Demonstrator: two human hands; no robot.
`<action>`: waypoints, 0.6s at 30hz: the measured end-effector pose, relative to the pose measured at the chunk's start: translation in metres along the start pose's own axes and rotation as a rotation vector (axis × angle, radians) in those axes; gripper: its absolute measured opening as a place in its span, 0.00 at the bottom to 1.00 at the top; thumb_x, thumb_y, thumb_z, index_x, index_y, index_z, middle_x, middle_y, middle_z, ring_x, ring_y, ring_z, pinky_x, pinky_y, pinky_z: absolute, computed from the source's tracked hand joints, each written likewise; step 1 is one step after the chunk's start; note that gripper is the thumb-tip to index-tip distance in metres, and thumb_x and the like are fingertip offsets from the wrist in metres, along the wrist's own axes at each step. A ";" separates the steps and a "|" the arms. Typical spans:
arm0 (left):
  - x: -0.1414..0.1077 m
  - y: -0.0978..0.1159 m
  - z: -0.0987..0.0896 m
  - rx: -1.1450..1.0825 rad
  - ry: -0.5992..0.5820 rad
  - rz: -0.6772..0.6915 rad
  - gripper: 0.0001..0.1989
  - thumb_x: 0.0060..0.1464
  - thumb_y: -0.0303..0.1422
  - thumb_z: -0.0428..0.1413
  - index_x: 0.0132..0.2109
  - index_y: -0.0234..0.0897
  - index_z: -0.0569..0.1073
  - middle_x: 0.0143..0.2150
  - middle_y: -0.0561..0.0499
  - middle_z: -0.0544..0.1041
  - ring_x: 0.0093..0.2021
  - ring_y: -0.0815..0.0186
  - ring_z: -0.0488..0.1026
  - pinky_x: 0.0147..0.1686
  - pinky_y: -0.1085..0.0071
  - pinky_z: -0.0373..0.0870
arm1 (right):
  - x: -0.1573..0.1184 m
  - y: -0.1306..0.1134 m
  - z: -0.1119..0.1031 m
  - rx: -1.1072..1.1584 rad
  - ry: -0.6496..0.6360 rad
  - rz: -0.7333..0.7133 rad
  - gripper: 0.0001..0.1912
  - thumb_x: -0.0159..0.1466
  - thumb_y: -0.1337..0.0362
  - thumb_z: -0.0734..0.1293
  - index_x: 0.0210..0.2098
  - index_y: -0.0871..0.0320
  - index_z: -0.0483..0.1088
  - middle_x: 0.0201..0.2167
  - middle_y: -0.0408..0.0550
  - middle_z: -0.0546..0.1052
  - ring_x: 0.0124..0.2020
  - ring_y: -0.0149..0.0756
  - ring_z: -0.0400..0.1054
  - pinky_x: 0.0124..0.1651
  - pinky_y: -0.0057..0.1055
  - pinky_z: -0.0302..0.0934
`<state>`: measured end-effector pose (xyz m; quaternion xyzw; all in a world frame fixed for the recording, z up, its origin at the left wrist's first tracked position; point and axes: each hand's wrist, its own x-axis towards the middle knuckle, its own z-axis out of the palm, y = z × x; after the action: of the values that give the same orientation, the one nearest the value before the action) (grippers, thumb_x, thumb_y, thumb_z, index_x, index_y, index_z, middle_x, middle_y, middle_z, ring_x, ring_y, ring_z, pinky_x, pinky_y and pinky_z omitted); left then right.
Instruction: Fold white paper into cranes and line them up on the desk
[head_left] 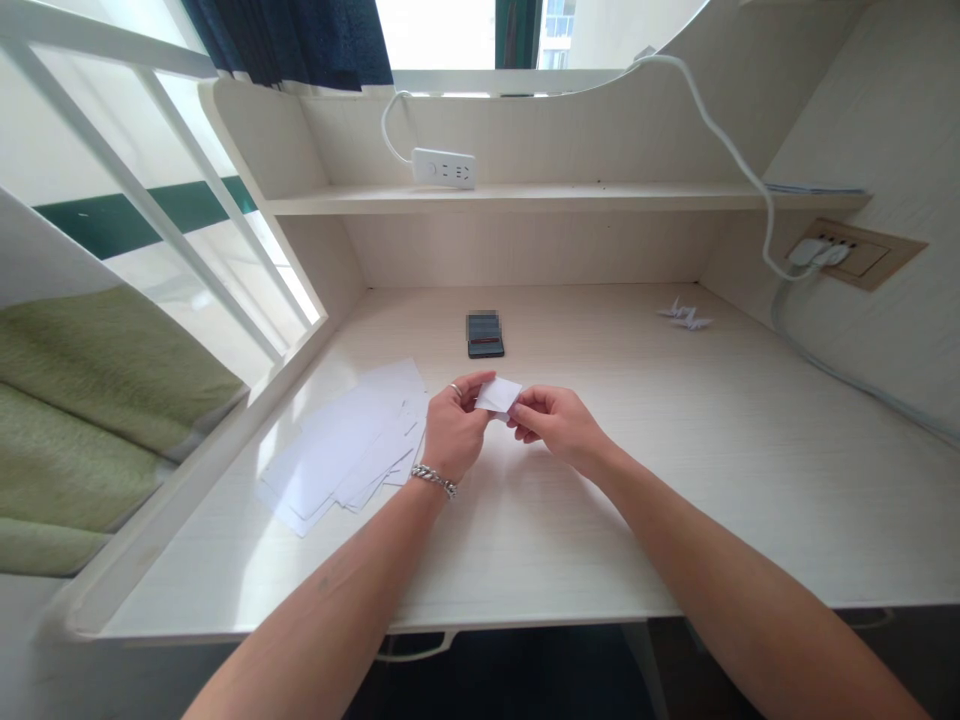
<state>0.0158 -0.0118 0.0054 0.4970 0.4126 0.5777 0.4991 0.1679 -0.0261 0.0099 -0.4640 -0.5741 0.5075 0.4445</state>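
Small folded white paper square sits mid-desk, near side of the dark rectangular phone-like device. Left hand: thumb and fingers pinch its left edge. Right hand: fingertips pinched on its right corner. Risks, my read: creases drift if the two grips pull unevenly; thin paper could tear if tugged hard; left wrist could scatter the loose flat white sheets at left if it swings out.

Left of the gripped paper, loose sheets lie on the desk; beyond the grip, a phone; farther right, paper cranes.
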 end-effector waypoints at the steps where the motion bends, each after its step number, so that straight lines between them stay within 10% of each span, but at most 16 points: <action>1: 0.000 0.000 0.000 0.001 -0.001 0.003 0.23 0.39 0.20 0.60 0.47 0.31 0.77 0.42 0.43 0.81 0.40 0.61 0.78 0.41 0.65 0.76 | 0.000 0.000 0.000 -0.005 0.004 -0.004 0.10 0.58 0.58 0.68 0.29 0.59 0.71 0.26 0.46 0.76 0.24 0.30 0.69 0.29 0.29 0.64; 18: 0.000 -0.003 0.004 0.012 0.054 0.069 0.22 0.39 0.21 0.63 0.46 0.32 0.77 0.42 0.43 0.81 0.39 0.61 0.78 0.42 0.64 0.75 | -0.002 0.000 0.010 0.167 0.133 0.051 0.12 0.52 0.58 0.74 0.29 0.60 0.72 0.23 0.47 0.78 0.26 0.33 0.75 0.32 0.29 0.70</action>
<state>0.0203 -0.0119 0.0035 0.4983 0.4120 0.6052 0.4643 0.1582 -0.0294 0.0092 -0.4723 -0.4869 0.5327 0.5060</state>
